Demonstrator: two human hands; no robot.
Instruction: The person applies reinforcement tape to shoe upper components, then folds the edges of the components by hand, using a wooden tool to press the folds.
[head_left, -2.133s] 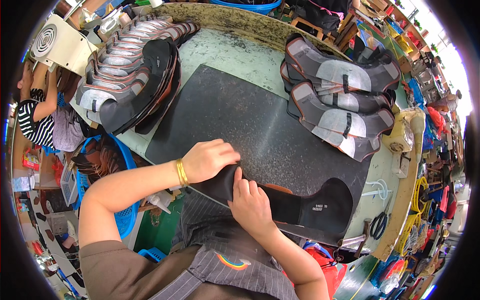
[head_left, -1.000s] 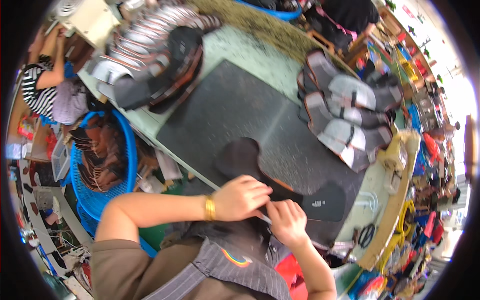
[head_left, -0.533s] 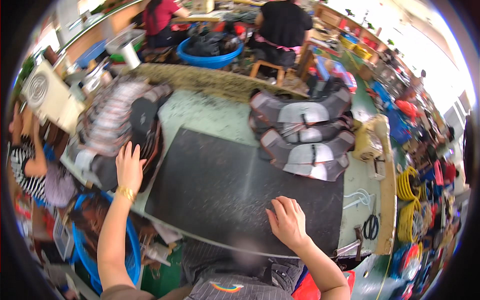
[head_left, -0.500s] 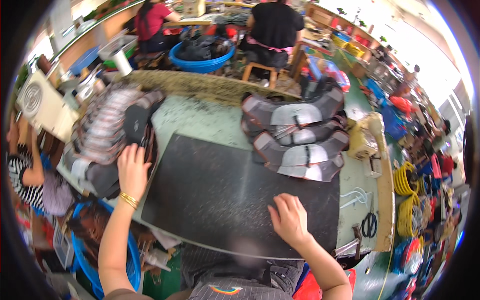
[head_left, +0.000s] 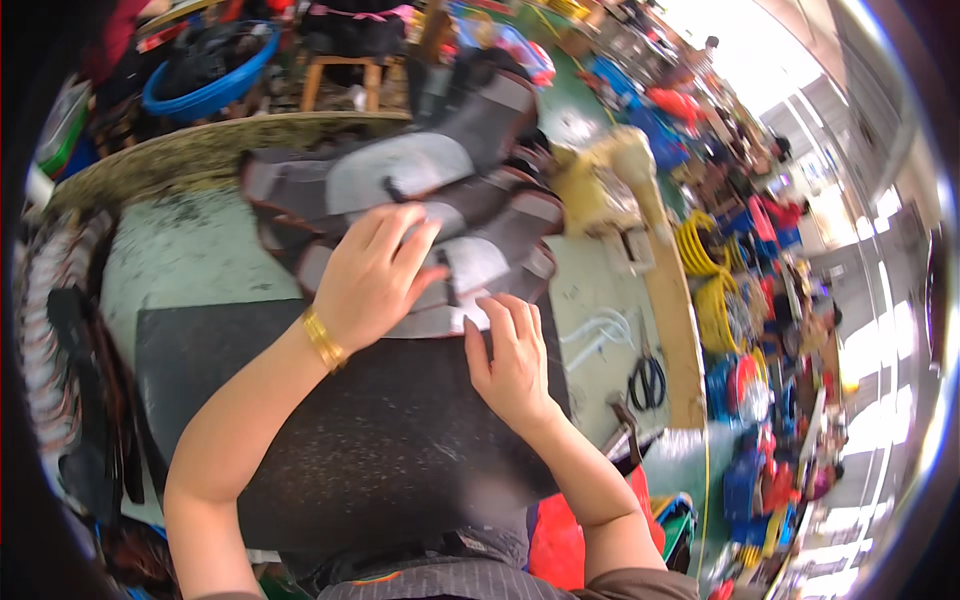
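Observation:
A stack of curved black-and-grey pieces (head_left: 400, 165) with pale patches and orange edges, which look like shoe uppers, lies at the far side of the table. My left hand (head_left: 370, 270) is over the near part of this stack, fingers stretched and apart; whether it touches cannot be told. Just to its right, my right hand (head_left: 512, 365) has its fingertips at the near edge of the lowest piece, thumb apart from the fingers. Neither hand visibly holds anything. Beneath both forearms spreads a black mat (head_left: 370, 440).
More pieces lie in a long overlapping row (head_left: 60, 330) at the left. To the right are a yellowish block (head_left: 600, 190), a clear bent tube (head_left: 605, 328), black-handled scissors (head_left: 647, 380) and a hammer (head_left: 625, 425). A raised wooden edge (head_left: 670, 310) bounds the table's right side.
The view has swung to the right. My left hand has left the row of pieces at the left and come over the stack; my right hand has moved forward to the stack's near edge.

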